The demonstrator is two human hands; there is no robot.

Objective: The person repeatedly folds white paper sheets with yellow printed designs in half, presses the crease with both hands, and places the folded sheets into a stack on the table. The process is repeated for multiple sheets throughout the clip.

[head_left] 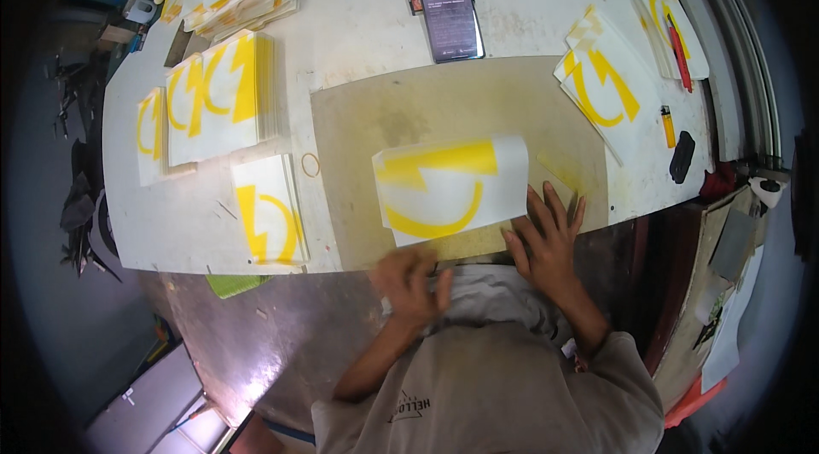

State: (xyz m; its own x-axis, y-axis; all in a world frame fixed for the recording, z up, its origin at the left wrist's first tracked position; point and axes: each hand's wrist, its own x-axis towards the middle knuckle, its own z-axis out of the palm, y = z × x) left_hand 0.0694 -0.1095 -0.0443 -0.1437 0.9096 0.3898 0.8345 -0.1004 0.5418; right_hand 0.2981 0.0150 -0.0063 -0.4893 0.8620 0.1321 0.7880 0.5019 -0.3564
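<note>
A white paper piece (452, 189) with a yellow curved design lies slightly tilted on a grey-brown mat (358, 117) in front of me; its upper left edge is blurred. My right hand (550, 236) is open, fingers spread on the mat by the paper's lower right corner, with the fingertips close to its edge. Just off the table's front edge, below the paper's lower left corner, is my left hand (409, 285). Motion smears its fingers, so I cannot tell whether it holds anything.
Stacks of similar yellow-marked paper (223, 100) stand at the left, with a smaller pile (271, 211) nearer me. A phone (450, 14) lies beyond the mat. To the right are loose marked papers (601, 87), a red pen-like tool (680, 53), a yellow lighter (667, 126) and a black object (682, 157).
</note>
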